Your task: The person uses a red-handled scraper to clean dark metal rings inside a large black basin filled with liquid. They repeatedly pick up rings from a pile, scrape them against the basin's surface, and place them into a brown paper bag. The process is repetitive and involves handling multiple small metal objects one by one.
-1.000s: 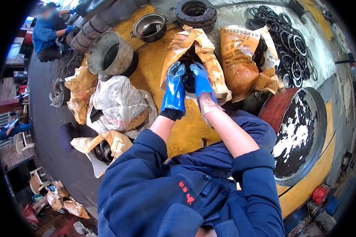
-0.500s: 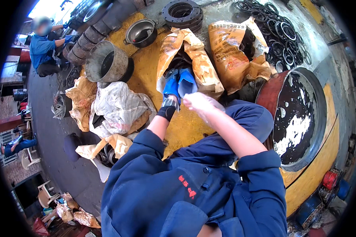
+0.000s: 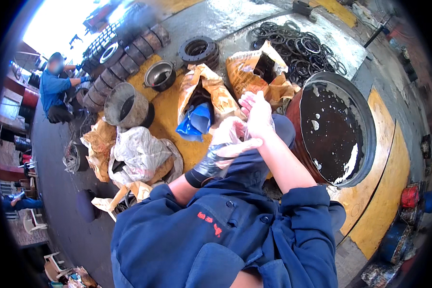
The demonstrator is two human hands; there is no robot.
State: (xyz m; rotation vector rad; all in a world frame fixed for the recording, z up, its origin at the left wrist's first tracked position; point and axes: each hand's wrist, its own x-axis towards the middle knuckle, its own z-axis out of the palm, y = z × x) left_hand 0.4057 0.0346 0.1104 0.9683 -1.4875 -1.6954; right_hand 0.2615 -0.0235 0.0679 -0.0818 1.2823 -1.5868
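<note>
My left hand (image 3: 227, 144), in a thin see-through plastic glove with a dark band at the wrist, is closed about the wrist of my right hand, at the cuff of its glove. My right hand (image 3: 258, 113) also seems to wear a thin clear glove. Its fingers are raised, slightly bent and apart, with nothing seen in them. Just left of my hands, a pair of blue work gloves (image 3: 195, 123) lies at the mouth of an open brown paper sack (image 3: 223, 96). Dark rings inside that sack are partly hidden.
To the right stands a large drum (image 3: 300, 129) holding dark liquid. Another paper sack (image 3: 240, 67) and a pile of black rings (image 3: 300, 45) lie ahead. At left are a grey bucket (image 3: 139, 108), a metal pot (image 3: 160, 74) and a plastic-wrapped sack (image 3: 141, 149). A co-worker (image 3: 55, 91) crouches far left.
The blue gloves have come off my left hand and rest at the sack's mouth. Both hands have drawn together, right of the sack. The view has shifted.
</note>
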